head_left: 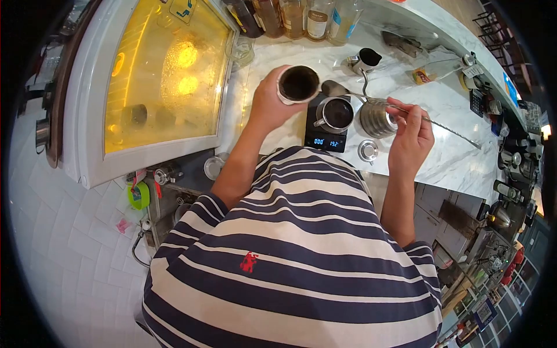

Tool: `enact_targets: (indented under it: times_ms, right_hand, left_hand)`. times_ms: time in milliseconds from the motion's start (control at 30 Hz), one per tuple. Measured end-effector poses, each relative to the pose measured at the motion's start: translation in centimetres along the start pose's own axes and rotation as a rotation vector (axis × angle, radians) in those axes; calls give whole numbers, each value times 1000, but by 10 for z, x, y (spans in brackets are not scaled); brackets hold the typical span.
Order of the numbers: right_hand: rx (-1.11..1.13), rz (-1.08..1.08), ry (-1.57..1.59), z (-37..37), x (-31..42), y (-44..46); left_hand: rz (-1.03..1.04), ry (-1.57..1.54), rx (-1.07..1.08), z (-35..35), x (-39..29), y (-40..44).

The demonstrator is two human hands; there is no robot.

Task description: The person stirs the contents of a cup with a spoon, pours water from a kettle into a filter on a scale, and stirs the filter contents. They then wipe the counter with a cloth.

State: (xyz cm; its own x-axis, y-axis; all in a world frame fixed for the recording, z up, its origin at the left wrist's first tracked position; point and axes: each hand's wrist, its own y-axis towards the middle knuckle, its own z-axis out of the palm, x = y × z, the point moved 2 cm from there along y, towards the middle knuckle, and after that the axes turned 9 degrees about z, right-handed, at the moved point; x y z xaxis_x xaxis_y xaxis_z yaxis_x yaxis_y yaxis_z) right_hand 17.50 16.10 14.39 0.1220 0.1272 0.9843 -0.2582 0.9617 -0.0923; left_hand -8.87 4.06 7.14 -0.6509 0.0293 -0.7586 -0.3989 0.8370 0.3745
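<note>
My left hand (268, 104) is wrapped round a pale-rimmed cup (280, 93), tilted so its dark inside shows. Whether that dark is contents or lining, I cannot tell. Between the fingers of my right hand (411, 139) is a long bar spoon (458, 133) with a twisted shaft; its bowl lies just right of the cup. Below the spoon bowl, a small metal coffee filter cup (336, 113) with dark contents stands on a black digital scale (326, 142), whose lit display seems to read 19.2. Beside it is a ribbed steel gooseneck kettle (376, 120).
A round metal lid (368, 151) lies near the counter's front edge. At the back stand several bottles (318, 23), a glass (242, 53) and a steel pitcher (368, 59). A yellow-lit glass-fronted cabinet (168, 87) borders the left; a clear bottle (435, 72) lies back right.
</note>
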Motion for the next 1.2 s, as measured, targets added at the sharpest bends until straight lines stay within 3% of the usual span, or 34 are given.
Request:
enact_targets:
  times_ms: [367, 467, 600, 800, 1000, 1200]
  right_hand:
    - [44, -209, -458, -31, -41, -29]
    - [115, -186, -383, -22, -52, -28]
    - [166, -364, -632, -15, -53, -23]
    - [195, -456, -699, -21, -47, -27]
    - [227, -476, -728, -10, -42, -34]
    - [171, -465, -750, -17, -47, -36]
  left_hand:
    - [-135, 37, -52, 51, 96, -47]
    - [-125, 83, -16, 58, 102, -52]
    - [-153, 107, 9, 65, 110, -57]
    - [-135, 222, 7, 76, 119, -67]
    - [-35, 366, 25, 82, 118, -82]
    - [-72, 473, 92, 80, 112, -84]
